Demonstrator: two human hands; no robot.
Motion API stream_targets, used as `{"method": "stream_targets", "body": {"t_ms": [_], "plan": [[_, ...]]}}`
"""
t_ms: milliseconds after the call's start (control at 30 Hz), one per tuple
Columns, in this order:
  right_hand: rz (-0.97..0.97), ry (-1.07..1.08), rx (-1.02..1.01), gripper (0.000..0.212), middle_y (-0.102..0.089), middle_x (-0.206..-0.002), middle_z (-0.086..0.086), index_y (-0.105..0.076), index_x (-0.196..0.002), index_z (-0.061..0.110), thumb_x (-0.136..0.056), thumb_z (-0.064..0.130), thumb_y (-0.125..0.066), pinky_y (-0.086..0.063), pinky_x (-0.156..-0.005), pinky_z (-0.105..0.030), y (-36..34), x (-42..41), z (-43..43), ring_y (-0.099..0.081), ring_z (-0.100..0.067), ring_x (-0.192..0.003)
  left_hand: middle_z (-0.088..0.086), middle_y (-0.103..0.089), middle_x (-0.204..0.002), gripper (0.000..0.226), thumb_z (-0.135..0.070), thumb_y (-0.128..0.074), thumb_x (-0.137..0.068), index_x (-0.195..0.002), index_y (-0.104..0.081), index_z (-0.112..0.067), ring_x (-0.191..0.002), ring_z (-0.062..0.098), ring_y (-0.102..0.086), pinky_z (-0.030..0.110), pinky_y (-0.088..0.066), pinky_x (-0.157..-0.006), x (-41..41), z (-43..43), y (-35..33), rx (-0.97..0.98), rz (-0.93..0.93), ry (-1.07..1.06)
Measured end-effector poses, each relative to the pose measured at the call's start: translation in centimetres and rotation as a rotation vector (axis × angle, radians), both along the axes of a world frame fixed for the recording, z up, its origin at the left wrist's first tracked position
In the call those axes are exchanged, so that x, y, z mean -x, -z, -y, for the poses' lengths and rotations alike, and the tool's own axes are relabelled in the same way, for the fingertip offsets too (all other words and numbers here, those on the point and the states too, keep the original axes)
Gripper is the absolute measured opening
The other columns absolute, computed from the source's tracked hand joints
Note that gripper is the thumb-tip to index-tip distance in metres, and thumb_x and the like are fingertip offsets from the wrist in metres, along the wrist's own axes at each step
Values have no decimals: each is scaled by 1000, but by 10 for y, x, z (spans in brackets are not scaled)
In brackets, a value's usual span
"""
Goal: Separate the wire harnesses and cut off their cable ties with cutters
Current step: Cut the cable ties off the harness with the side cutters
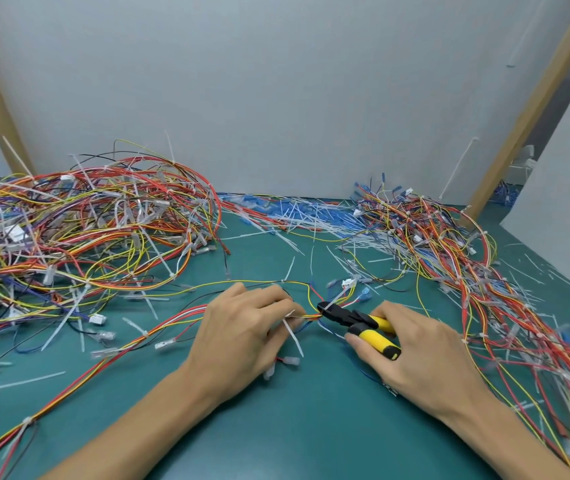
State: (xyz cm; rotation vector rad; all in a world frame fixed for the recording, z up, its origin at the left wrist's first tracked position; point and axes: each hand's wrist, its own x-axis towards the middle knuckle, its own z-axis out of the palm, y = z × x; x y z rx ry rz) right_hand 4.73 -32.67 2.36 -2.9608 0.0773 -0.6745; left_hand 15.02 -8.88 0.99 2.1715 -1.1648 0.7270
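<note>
Near centre, left hand [242, 327] pinches a harness [172, 323] by its tie [294, 337]; right hand [415, 351] grips cutters [352, 318], jaws at it. Big tied pile [86, 230] left; much likely remains.

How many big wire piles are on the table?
2: the left pile, and the right pile trailing to the near edge. More may lie outside the frame.

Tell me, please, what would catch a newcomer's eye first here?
Likely the big tangled heap of red and yellow wire harnesses at left on the green mat, and a flatter heap at right. At centre, the right hand grips yellow-handled cutters against a harness the left hand pinches.
</note>
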Motion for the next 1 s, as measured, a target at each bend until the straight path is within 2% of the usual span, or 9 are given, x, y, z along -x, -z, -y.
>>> {"method": "stream_targets", "body": {"t_ms": [267, 467, 767, 1000], "plan": [[-29, 6, 63, 63, -53, -63, 9, -44, -74, 28, -84, 87, -24, -44, -53, -34, 1, -1, 9, -53, -14, -60, -17, -67, -92, 13, -39, -62, -96, -87, -68, -32, -61, 11, -42, 25, -34, -63, 2, 0, -2, 4, -93, 5], [-107, 12, 69, 72, -51, -60, 8, -40, -72, 26, -79, 91, -12, -47, -59, -36, 4, -3, 14, -52, -13, -62, -17, -65, -88, 7, -36, -68, -92, -87, -70, -32, -62, 11, -40, 30, -41, -61, 4, -1, -3, -32, -109, 22], [-179, -15, 35, 72, -51, -60, 7, -42, -71, 24, -79, 90, -16, -48, -65, -36, -3, -3, 14, -50, -14, -64, -17, -64, -85, 6, -35, -70, -91, -85, -69, -33, -61, 12, -37, 27, -38, -60, 5, -1, -4, -37, -123, 32], [-146, 29, 64, 72, -52, -57, 7, -44, -70, 25, -79, 90, -14, -47, -59, -36, -1, -1, 14, -50, -14, -60, -16, -64, -84, 9, -36, -67, -92, -85, -70, -32, -61, 12, -44, 28, -41, -61, 5, -1, -5, -28, -132, 55]]}}
